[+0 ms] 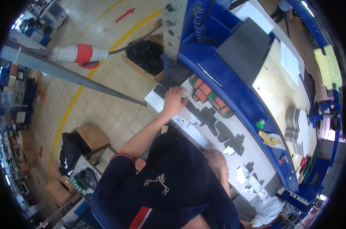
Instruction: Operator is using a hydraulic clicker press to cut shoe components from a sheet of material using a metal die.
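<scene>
My left hand point(174, 102) reaches over the far left end of the worktable point(249, 147), beside a dark sheet point(175, 75). Its thumb stands apart from the fingers, and I make out nothing held in it. Nearer to me, at the table's front edge, my right hand point(216, 158) has its fingers curled together; what they may hold is too small to tell. Between and beyond the hands lie dark cut-out pieces point(220, 129) and a small white piece point(183, 121). Behind these, red and green die blocks point(211, 95) stand in a row against a blue machine.
The blue machine frame point(234, 95) with a green button point(260, 124) runs along the table's far side. White cut pieces point(250, 179) lie to the right. A stack of grey sheets point(295, 128) sits on the machine. An open carton point(146, 55) of dark material stands on the floor.
</scene>
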`<state>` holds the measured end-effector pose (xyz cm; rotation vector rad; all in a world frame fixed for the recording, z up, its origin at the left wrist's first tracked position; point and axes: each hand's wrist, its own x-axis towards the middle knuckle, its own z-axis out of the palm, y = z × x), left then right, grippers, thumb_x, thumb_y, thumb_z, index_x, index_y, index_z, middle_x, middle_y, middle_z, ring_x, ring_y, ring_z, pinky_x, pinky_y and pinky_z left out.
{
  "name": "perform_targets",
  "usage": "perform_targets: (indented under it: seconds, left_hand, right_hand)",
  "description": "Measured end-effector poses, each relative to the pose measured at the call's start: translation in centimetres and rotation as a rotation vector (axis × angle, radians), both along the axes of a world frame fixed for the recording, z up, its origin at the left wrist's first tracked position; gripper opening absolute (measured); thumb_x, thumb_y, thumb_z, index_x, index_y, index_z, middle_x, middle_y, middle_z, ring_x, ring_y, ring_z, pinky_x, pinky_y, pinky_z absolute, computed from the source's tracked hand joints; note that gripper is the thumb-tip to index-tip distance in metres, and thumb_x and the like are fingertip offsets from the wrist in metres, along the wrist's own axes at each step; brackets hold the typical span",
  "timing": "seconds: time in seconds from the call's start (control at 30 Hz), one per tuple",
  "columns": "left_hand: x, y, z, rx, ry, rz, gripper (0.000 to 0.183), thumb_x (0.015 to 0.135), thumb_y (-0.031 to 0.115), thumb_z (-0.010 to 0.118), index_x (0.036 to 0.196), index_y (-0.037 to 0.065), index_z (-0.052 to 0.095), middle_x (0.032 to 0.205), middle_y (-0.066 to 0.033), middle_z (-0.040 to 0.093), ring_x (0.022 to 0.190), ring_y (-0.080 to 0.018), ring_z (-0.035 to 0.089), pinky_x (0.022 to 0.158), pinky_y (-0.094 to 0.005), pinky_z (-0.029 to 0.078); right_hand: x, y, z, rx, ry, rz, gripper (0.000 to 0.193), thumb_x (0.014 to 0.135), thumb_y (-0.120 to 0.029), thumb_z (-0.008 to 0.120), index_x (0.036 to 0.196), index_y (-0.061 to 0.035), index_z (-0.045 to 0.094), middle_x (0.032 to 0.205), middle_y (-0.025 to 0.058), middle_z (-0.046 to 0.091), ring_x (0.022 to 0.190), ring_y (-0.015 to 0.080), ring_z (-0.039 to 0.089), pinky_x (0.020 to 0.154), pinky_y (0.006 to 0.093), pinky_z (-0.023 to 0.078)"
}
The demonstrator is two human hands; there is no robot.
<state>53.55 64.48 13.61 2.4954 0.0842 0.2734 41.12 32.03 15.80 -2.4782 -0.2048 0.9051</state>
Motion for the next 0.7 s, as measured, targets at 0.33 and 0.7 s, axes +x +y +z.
perform_targets:
  seconds: [0.33,0.7]
  left_hand:
    - [-0.4,5.5,-8.0,-0.120,0.702,-0.016,0.060,0.071,0.051,0.073,0.100,-0.001,0.067,0.106,-0.0198,0.067,0.104,-0.0301,0.064,0.088,-0.0401,0.051]
    - [-5.6,5.5,-9.8,0.014,0.559,0.072,0.037,0.076,0.040,0.073,0.094,0.007,0.070,0.095,-0.0117,0.069,0.097,-0.0276,0.062,0.089,-0.0414,0.040]
  right_hand:
    - [15.7,19.5,-2.9,0.050,-0.766,0.135,0.081,0.073,-0.044,0.076,0.134,-0.0035,0.042,0.137,0.0285,0.036,0.127,0.0467,0.035,0.101,0.0569,0.033]
    - [15.7,22.0,-3.7,0.021,-0.427,0.092,0.084,0.053,-0.031,0.087,0.122,-0.0022,0.049,0.115,0.0214,0.046,0.112,0.0387,0.048,0.096,0.0431,0.043]
